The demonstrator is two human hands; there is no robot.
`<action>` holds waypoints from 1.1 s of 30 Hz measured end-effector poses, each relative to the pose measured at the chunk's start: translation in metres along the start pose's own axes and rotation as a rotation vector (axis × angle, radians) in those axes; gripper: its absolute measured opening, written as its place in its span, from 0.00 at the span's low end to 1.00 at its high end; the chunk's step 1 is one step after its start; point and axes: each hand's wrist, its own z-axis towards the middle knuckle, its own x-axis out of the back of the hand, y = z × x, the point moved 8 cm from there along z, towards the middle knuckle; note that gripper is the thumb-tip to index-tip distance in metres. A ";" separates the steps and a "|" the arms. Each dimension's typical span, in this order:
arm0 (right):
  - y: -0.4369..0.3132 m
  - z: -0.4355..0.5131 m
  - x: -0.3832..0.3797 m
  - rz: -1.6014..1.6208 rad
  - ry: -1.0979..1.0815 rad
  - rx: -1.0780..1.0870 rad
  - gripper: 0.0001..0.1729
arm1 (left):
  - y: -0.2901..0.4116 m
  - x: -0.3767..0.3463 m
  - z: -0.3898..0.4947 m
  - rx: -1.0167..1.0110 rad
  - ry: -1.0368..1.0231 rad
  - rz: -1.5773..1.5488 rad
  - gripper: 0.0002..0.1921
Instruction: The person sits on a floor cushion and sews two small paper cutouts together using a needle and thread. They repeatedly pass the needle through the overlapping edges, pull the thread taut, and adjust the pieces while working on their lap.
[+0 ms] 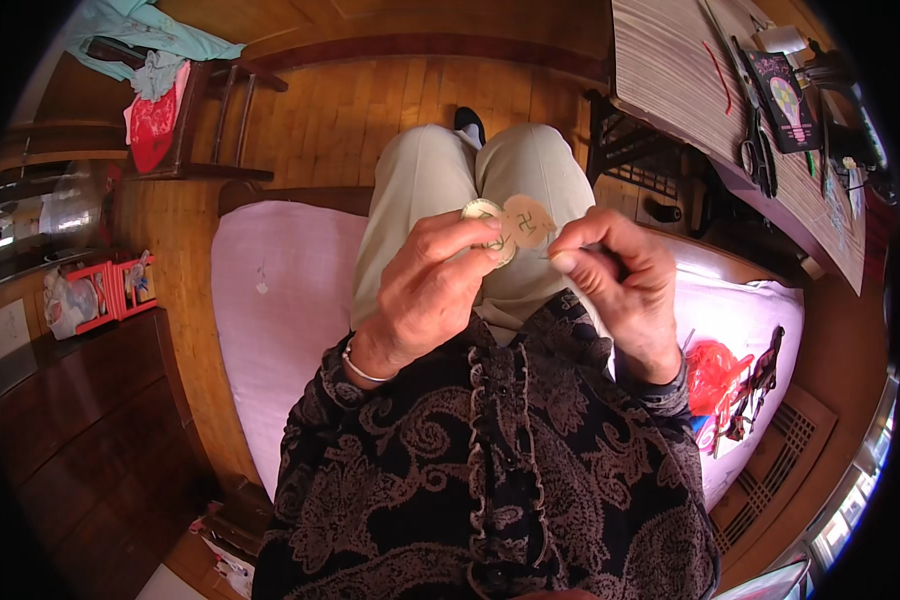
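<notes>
Above the lap, my left hand (439, 277) pinches a flat, rounded piece with several lobes (526, 223) between thumb and fingers. One lobe is pale brown with a dark angular mark; the others are cream with stitched-looking edges and dark marks. Its material is not clear. Close to the right side of the piece, my right hand (615, 274) has thumb and forefinger pinched together at their tips. Something very thin may lie between them, too small to tell. Beige trousers (420, 180) lie beneath both hands.
A bed or bench with a pink cover (292, 300) extends on both sides. A red plastic bag (712, 375) lies at the right. On the table (667, 67) are black-handled scissors (757, 154), a red strip (718, 75) and a black booklet (784, 101). A wooden chair (221, 120) holds clothes.
</notes>
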 end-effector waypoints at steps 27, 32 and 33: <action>0.022 0.001 0.117 0.438 0.344 0.026 0.14 | -0.007 0.024 0.007 0.046 -0.107 0.007 0.14; 0.012 -0.002 0.078 0.303 0.273 0.056 0.10 | -0.007 0.021 0.008 0.045 -0.126 0.013 0.14; 0.008 -0.001 0.069 0.286 0.279 0.081 0.12 | -0.007 0.021 0.008 0.043 -0.125 0.013 0.14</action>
